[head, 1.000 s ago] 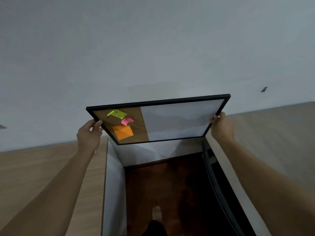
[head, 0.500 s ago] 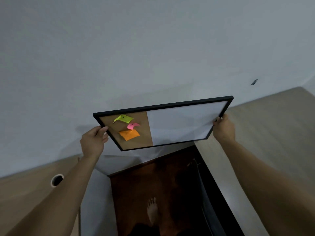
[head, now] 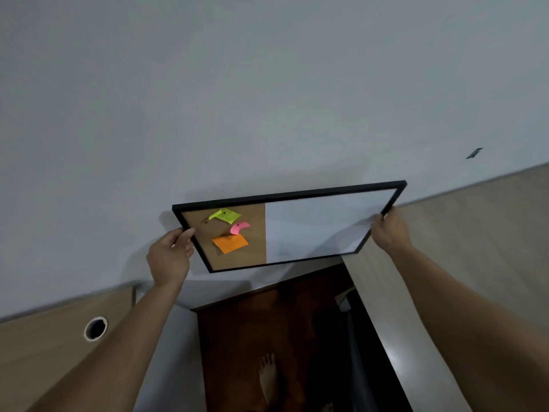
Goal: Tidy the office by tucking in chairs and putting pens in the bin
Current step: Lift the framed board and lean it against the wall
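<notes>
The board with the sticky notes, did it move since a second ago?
Yes, a little. The board now sits closer to the grey wall, and a round hole in the left desk has come into view. The left hand and right hand still hold its two ends, and the three notes stay pinned.

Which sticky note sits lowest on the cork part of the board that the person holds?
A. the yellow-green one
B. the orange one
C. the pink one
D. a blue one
B: the orange note lies below the pink note and the yellow-green note on the board.
</notes>
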`<state>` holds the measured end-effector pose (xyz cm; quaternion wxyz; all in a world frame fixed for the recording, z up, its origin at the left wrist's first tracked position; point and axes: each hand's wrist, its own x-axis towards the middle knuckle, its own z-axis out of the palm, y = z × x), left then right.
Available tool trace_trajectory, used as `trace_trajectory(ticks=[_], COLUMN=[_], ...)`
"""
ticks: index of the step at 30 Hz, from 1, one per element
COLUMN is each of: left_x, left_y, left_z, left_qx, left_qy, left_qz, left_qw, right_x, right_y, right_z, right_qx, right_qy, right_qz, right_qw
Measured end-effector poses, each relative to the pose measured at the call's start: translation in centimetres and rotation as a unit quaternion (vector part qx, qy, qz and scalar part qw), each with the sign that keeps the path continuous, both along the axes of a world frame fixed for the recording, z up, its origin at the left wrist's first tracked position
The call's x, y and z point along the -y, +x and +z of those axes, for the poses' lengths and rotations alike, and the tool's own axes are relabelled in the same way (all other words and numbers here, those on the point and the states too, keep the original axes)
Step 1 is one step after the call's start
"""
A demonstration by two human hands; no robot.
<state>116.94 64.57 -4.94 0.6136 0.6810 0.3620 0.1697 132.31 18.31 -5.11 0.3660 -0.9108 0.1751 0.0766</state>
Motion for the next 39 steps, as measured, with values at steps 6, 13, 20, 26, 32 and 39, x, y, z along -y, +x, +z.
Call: trace_trajectory(ticks=[6,13,20,26,32,39], left_x=[0.7,2.2,2.6,3.6,6.1,12.4], left_y=[1.6,3.5,4.6,4.9,6.2,9.3], left_z=[-0.4,-1.2,-1.6,-2.0,-2.0,-2.1], left_qx=[0.010,0.007,-0.001,-0.002,-0.003,-0.015], left_qy=[-0.003,-0.039,-0.049,-0.045,-0.047,-0.038], left_qz=[-0.004,0.001,0.000,0.002,-0.016,-0.088], left_qw=[1.000,0.999,0.999,0.999,0.999,0.995], right_x=[-0.3,0.0,-0.9,-1.7,-1.6,-0.5], right_y=[3.6,6.1,7.1,5.8,4.6,3.4], right_z=[0.0,0.5,1.1,0.6,-0.7,-1.9], right_qx=[-0.014,-0.032,-0.058,-0.072,-0.076,-0.077], right_qy=[0.031,0.065,0.131,0.190,0.206,0.183], right_qz=[-0.015,-0.018,0.023,0.020,0.042,0.082], right_qw=[0.999,0.997,0.989,0.979,0.975,0.977])
